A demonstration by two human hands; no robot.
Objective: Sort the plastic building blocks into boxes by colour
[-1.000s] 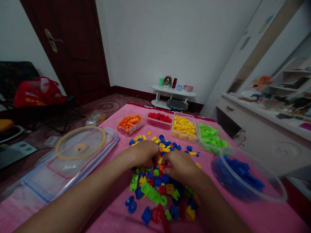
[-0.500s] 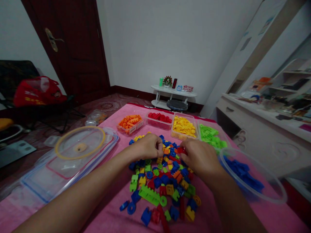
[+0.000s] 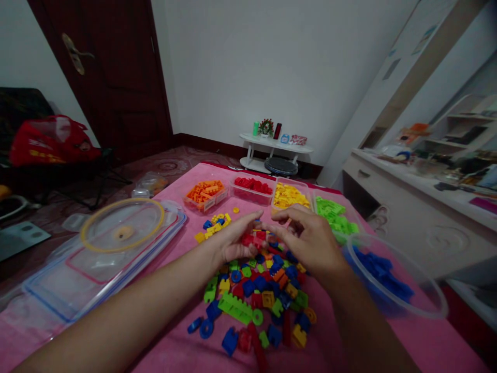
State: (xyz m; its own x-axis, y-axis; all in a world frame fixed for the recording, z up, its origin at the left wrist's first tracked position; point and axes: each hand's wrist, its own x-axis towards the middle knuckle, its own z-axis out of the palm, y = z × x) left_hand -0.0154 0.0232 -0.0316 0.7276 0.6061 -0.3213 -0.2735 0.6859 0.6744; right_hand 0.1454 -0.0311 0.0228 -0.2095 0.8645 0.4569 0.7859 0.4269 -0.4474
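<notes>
Above a mixed pile of plastic building bricks [image 3: 267, 298] my two hands meet. My left hand [image 3: 238, 238] has its palm turned up and inward, fingers curled around red building bricks [image 3: 254, 240]. Over that palm reaches my right hand [image 3: 314, 235], its fingers stretched out and apart, the tips close to the red bricks. I cannot make out anything held in the right hand. Blue, yellow, green, orange and red pieces spread below both wrists, among them a long green brick [image 3: 235, 308]. A few yellow pieces [image 3: 213, 226] lie beyond my left wrist.
Sorted tubs line the far side of the pink cloth [image 3: 171, 331]: orange [image 3: 205, 197], red [image 3: 252, 191], yellow [image 3: 291, 196] and green [image 3: 336, 215]. A round tub of blue bricks [image 3: 382, 274] stands at right. Stacked clear lids [image 3: 104, 259] lie at left.
My hands have come together from apart over the pile. The left palm has turned up with red bricks in it, and the right fingers have lifted and stretched out towards it.
</notes>
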